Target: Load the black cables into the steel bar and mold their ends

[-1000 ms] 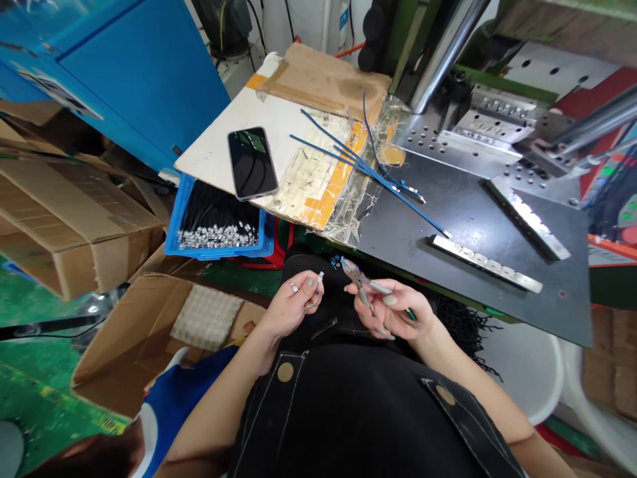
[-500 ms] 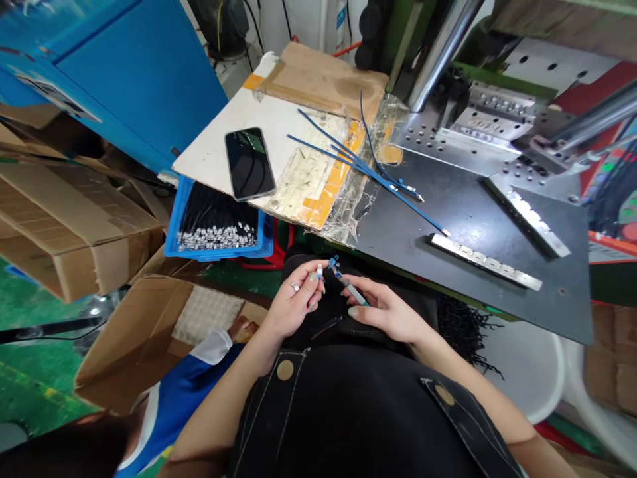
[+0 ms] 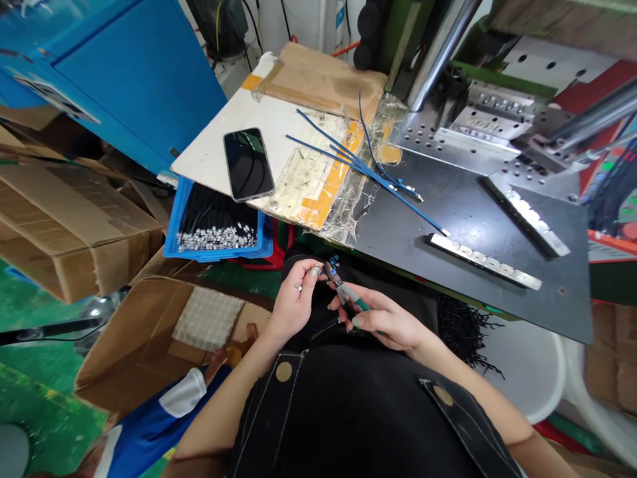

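Over my lap, my left hand [image 3: 293, 302] is pinched on a small silvery-white connector [image 3: 316, 270], which the fingertips partly cover. A second small silvery bit shows by its fingers; I cannot tell whether it is a ring. My right hand [image 3: 391, 320] is wrapped round the grey and green handles of a pair of pliers [image 3: 349, 293]. The dark jaws point up and left and meet the connector's side, close to my left fingertips. Small blue bits [image 3: 335, 261] show at the jaw end. Whether the jaws grip the connector cannot be made out.
Blue cables [image 3: 368, 171] and a phone [image 3: 249, 164] lie on the worktable, with two metal strips [image 3: 485, 261] near a press [image 3: 492, 119]. A blue bin [image 3: 219, 253] holds black cables. At lower left, a co-worker's blue-and-white sleeve [image 3: 164, 405] is beside an open carton [image 3: 124, 352].
The pliers have turned and their handles now spread apart, with the jaws nearer my left fingertips. My right fingers have shifted on the handles. The co-worker's arm has moved down and left.
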A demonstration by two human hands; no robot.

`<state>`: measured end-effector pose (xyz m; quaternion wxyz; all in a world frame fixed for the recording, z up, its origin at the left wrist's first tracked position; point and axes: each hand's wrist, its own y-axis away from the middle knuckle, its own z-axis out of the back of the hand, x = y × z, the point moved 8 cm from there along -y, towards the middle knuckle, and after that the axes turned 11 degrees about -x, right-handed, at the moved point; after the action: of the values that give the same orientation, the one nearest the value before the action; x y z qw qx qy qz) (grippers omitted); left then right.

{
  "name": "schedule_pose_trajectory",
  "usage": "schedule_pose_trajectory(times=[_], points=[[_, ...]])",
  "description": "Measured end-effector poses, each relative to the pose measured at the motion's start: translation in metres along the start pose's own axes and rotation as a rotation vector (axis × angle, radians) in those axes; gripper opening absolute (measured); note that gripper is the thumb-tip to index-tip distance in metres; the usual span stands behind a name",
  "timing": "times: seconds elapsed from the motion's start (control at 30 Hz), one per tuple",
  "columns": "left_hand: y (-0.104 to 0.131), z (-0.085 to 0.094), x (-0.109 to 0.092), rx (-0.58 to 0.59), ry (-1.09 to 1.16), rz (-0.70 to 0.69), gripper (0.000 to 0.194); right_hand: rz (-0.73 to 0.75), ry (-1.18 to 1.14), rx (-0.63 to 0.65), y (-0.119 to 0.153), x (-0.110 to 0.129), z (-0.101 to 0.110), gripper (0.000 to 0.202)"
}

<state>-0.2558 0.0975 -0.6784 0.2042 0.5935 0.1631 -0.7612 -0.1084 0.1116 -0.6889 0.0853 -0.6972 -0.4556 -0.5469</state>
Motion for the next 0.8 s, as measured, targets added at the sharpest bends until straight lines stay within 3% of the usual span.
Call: schedule_pose_trajectory(times=[0.13, 0.3, 0.43, 0.53, 0.8], points=[[-0.003, 0.012, -0.019, -0.138, -0.101, -0.175, 0.014, 0.016, 0.082, 0.003, 0.0, 0.003, -0.004, 0.037], [-0.002, 0.016, -0.011, -0.16, 0.006, -0.037, 0.014, 0.084, 0.26, 0.017, 0.001, 0.007, -0.005, 0.048], [0.002, 0.013, 0.003, -0.115, 0.086, 0.064, 0.018, 0.304, 0.619, -0.102, 0.004, 0.019, -0.005, 0.075], [0.003, 0.015, 0.004, -0.126, 0.089, 0.048, 0.016, 0.41, 0.824, -0.186, 0.008, 0.025, -0.007, 0.081], [0.002, 0.017, -0.007, -0.074, 0.065, -0.059, 0.004, 0.447, 1.096, -0.258, 0.011, 0.028, -0.008, 0.088]])
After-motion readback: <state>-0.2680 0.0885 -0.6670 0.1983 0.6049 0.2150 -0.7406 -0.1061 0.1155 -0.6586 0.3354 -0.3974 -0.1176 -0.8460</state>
